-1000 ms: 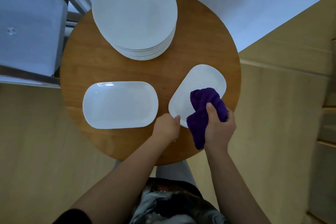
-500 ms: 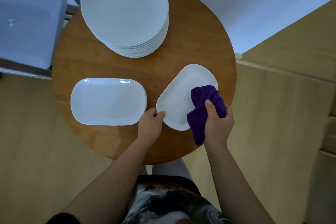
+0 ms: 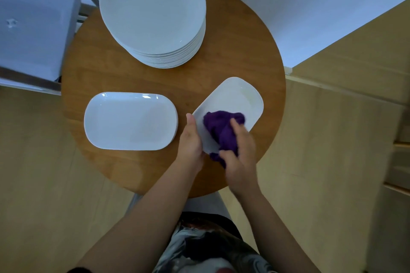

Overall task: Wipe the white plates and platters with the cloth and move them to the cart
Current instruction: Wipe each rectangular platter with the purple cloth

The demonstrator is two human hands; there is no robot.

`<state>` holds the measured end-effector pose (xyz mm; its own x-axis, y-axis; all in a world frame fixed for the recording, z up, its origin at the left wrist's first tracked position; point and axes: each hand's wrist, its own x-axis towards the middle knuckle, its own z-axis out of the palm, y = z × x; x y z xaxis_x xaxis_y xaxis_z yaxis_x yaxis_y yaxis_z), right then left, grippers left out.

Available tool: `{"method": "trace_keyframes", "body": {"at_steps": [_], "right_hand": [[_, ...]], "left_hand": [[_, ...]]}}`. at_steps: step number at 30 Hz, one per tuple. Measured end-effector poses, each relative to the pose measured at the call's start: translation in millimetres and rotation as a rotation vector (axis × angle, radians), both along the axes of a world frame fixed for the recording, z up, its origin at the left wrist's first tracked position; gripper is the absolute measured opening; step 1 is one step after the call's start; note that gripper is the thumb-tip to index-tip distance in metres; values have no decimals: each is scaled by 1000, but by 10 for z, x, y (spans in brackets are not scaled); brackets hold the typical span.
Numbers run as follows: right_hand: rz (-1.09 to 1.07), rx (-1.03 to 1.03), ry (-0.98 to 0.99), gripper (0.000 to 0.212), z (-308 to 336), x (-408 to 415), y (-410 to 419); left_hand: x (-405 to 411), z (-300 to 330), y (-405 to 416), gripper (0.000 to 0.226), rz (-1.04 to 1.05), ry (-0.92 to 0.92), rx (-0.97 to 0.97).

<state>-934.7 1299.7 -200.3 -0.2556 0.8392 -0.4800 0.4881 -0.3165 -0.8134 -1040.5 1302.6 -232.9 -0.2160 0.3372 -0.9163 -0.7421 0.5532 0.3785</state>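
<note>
Below me stands a round wooden counter (image 3: pixel 233 35) with a warm brown top, set on a pale wood-plank floor (image 3: pixel 44 184) that spreads out on both sides. A plain white wall (image 3: pixel 310 6) fills the far upper right, meeting the floor along a slanted edge. To my right I see light wooden cabinet fronts (image 3: pixel 397 162). At the far left sits a grey metal frame (image 3: pixel 28 77) carrying a white tray-like surface (image 3: pixel 33 17). The light is soft and even.
</note>
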Motion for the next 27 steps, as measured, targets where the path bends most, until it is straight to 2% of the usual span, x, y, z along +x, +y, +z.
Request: {"method": "trace_keyframes", "body": {"at_steps": [3,5,8,13,18,23,27], "right_hand": [[273,-112,55,59,-6,-170,-90],[406,-19,-6,50,-39,-236,-82],[475,180,-110,46,-70,-323,-32],[467,437,-323,52,6,-505,84],[355,633,-572,53,209,-662,176],[193,573,-730,56,296,-580,690],[222,575,-819,57,328,-356,977]], "left_hand": [[-115,18,13,48,-18,39,-38],[-207,51,-29,41,-46,104,2],[-283,145,-105,36,-72,143,47],[-305,327,-118,37,-97,251,114],[-338,431,-111,39,-127,339,239],[-332,538,-152,41,-79,350,157],[-344,634,-211,35,6,334,117]]}}
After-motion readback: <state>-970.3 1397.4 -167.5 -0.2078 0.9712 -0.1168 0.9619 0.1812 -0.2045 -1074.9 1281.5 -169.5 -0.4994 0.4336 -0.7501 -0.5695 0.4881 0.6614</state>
